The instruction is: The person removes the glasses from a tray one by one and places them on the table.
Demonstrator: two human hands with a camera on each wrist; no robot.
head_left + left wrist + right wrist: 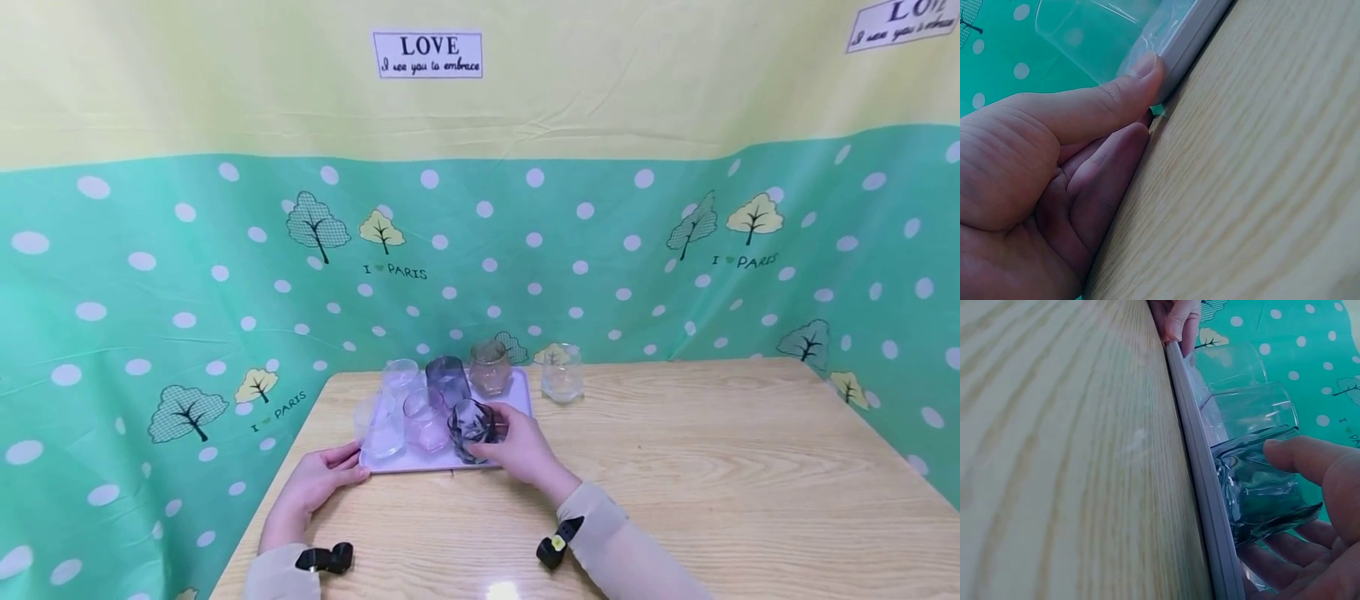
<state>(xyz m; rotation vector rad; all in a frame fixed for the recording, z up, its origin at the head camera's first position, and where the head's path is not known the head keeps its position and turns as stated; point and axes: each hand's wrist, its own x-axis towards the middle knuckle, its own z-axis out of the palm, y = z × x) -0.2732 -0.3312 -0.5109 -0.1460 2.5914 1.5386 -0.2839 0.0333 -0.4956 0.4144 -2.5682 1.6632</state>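
A pale lilac tray [435,467] lies on the table with several glasses standing on it. My right hand [528,452] holds a dark grey faceted glass [467,429] at the tray's front right; in the right wrist view its thumb is on one side and its fingers on the other. The glass's base is at the tray. My left hand [317,485] grips the tray's front left corner, thumb over the rim [1175,53]. Close to that hand stands a clear glass [385,433]. Between it and the dark glass is a pinkish glass [425,423].
Along the tray's back stand a clear glass [401,375], a smoky grey tumbler [448,382] and an amber rounded glass [490,371]. Off the tray, to its right, another clear glass [562,379] stands on the wooden table [697,450]. A patterned green cloth [600,250] hangs behind.
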